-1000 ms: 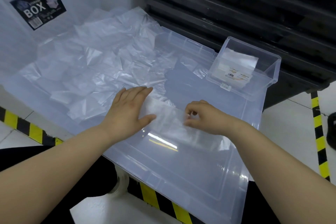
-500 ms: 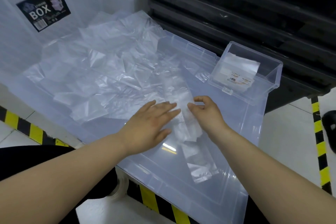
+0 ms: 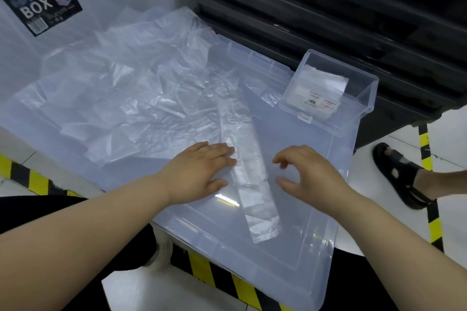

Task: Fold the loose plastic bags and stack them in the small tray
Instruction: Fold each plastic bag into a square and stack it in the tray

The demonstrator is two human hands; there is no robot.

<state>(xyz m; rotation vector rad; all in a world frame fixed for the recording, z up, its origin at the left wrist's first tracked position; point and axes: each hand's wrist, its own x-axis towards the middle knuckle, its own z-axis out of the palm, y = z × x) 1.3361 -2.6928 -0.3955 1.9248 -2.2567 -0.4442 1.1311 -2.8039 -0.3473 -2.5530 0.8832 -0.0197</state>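
On the big clear lid (image 3: 316, 209) in front of me lies the bag (image 3: 249, 171) I am working on, a long narrow strip of clear film running from near the loose pile (image 3: 121, 108) down toward my lap. My left hand (image 3: 199, 171) lies flat and open, fingers together, pressing its left edge. My right hand (image 3: 308, 177) hovers just beside the right edge, thumb and fingers curled apart and holding nothing; I cannot tell whether a fingertip touches the film.

I judge the bag to be nearly weightless, limp and slick, so it should slide on the smooth lid and spring open unless I keep a palm on it. The best hold looks like a pinch at the near short end (image 3: 265, 232), which I would carry up over the part my left hand pins, then smooth the crease flat. Lifting it by the middle would only let both ends droop.

It looks cloudy where layers overlap and almost invisible where single, with faint wrinkles and a glint of light near my left thumb. The pile at the far left is a crumpled spread of the same film, many bags not yet folded. The tray (image 3: 364, 88) stands at the lid's far right corner, well apart from my hands, with a flat folded stack (image 3: 321, 88) already in it.
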